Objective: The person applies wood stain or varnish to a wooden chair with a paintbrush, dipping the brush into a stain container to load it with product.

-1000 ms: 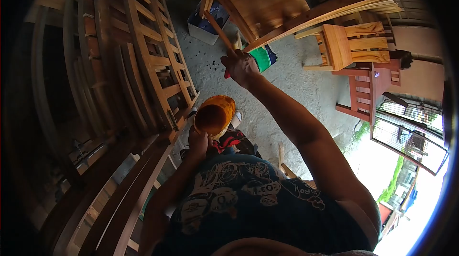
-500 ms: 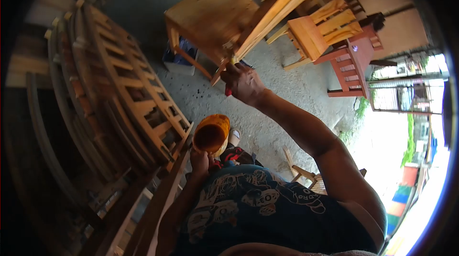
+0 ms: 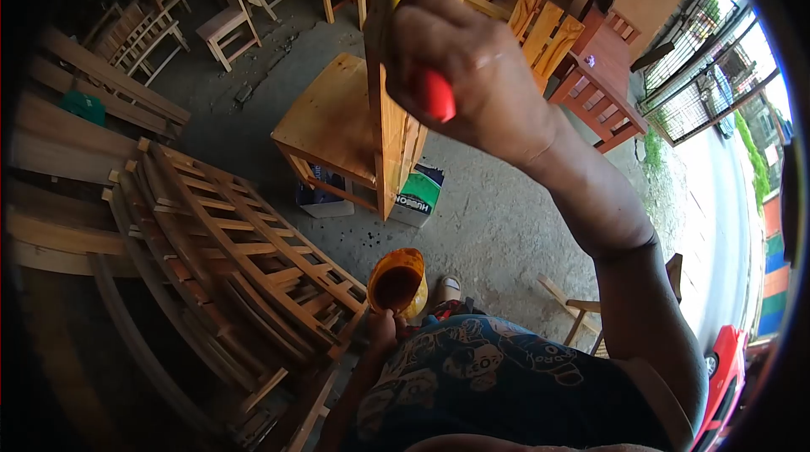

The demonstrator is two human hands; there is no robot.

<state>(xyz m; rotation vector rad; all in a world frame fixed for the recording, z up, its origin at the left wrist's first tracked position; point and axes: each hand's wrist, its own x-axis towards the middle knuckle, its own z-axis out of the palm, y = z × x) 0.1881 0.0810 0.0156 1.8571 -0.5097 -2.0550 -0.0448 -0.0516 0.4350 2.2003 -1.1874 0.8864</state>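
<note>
My right hand [image 3: 481, 72] is raised high, fingers wrapped round a paintbrush [image 3: 437, 96] whose red handle end sticks out below the fist. Its dark head lies against or just in front of the upper back post of a wooden chair [image 3: 325, 119]; whether it touches is hard to tell. Low by my waist, my left hand [image 3: 384, 328] grips the rim of a yellow, stain-smeared container [image 3: 407, 259]. Dark brown liquid sits inside it. The chair's seat is glossy, light-brown wood.
Slatted wooden frames [image 3: 245, 245] lean in a stack at my left. Boxes, one of them green [image 3: 419, 192], stand under and beside the chair. A reddish bench [image 3: 603, 72] is at the right, and a small wooden chair [image 3: 229, 21] stands at the back. Dark drips spot the concrete floor.
My right hand has risen with the paintbrush from low on the chair to the top of its back. The view has tilted up. My left hand still holds the container.
</note>
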